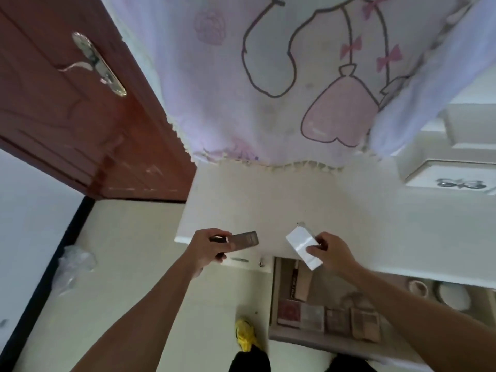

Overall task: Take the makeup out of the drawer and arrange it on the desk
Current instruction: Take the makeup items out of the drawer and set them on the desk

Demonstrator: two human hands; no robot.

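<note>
Left hand [212, 245] pinches grey case [245, 240] at desk [268, 197] front-left corner. Right hand [332, 253] grips white box [302, 247] over front edge, above open drawer [274, 296].

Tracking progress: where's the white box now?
Head view, centre-right: white box held in the right hand over the desk front edge, above the open drawer.

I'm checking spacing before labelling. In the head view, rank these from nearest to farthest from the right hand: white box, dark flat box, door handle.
1. white box, gripped by the right hand itself.
2. dark flat box, to its left, held by the left hand.
3. door handle, far off at upper left.
</note>
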